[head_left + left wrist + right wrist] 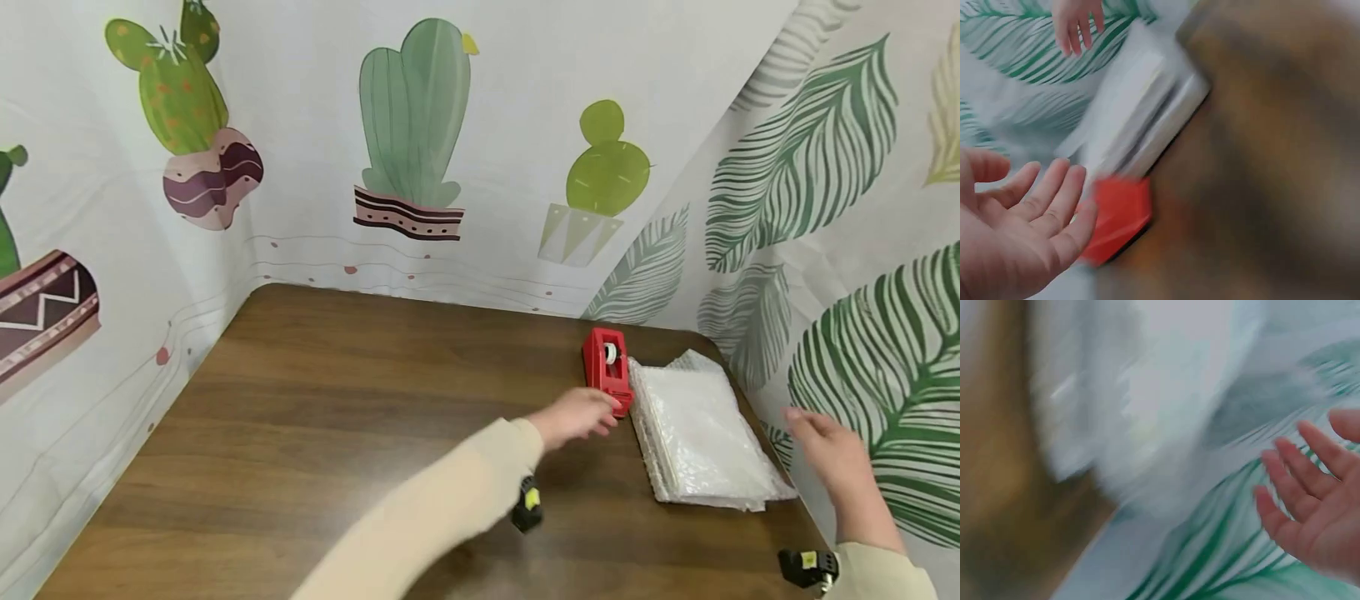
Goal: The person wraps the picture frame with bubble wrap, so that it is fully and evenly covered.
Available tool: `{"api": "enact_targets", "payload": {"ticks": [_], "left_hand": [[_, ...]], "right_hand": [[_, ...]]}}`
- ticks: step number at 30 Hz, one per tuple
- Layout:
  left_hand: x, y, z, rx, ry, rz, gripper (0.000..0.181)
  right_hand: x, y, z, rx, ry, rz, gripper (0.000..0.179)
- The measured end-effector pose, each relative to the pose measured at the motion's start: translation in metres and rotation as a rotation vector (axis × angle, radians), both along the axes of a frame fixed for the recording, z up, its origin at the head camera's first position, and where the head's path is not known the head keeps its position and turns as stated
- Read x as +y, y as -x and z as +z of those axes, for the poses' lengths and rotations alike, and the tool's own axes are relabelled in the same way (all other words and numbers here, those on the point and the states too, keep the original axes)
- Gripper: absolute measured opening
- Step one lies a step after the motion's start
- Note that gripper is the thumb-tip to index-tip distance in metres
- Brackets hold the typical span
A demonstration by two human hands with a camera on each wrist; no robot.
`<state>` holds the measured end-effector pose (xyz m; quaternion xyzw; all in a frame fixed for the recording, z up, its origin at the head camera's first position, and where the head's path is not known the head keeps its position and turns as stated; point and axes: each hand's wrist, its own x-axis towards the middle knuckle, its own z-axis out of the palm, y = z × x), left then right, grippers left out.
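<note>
My left hand [577,417] reaches over the table at the near end of a red tape dispenser [606,367], overlapping it in the head view. In the left wrist view its fingers [1054,206] are spread and slightly bent, with nothing in the palm, and the dispenser shows behind them, blurred. A stack of clear bubble-wrap bags [697,433] lies flat just right of the dispenser. My right hand [836,458] hovers past the table's right edge, beside the stack. Its fingers [1291,481] are loosely bent and hold nothing.
The brown wooden table [337,417] has rounded far corners. Behind it and at both sides hangs a white cloth [495,150] printed with cacti and leaves, close to the table edges. A small black camera [527,504] is worn at the left wrist, another at the right.
</note>
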<state>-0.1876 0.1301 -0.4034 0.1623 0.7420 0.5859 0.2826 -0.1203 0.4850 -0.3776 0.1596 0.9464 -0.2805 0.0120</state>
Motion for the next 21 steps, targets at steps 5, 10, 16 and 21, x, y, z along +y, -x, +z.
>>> {"api": "enact_targets", "payload": {"ticks": [5,10,16,21], "left_hand": [[-0.079,0.031,0.047,0.267,0.172,-0.032,0.037],[-0.172,0.031,0.087,0.532,0.282,0.033,0.041],[-0.259,0.015,0.095,0.819,0.530,0.225,0.064],[-0.307,0.003,0.073,0.871,0.745,0.377,0.094]], "right_hand": [[-0.060,-0.003,0.037,0.480,0.110,-0.131,0.021],[-0.123,-0.001,0.069,0.685,0.040,-0.091,0.022],[-0.170,0.006,0.077,0.870,-0.077,0.099,0.040],[-0.197,0.021,0.070,0.781,-0.143,0.257,0.079]]}}
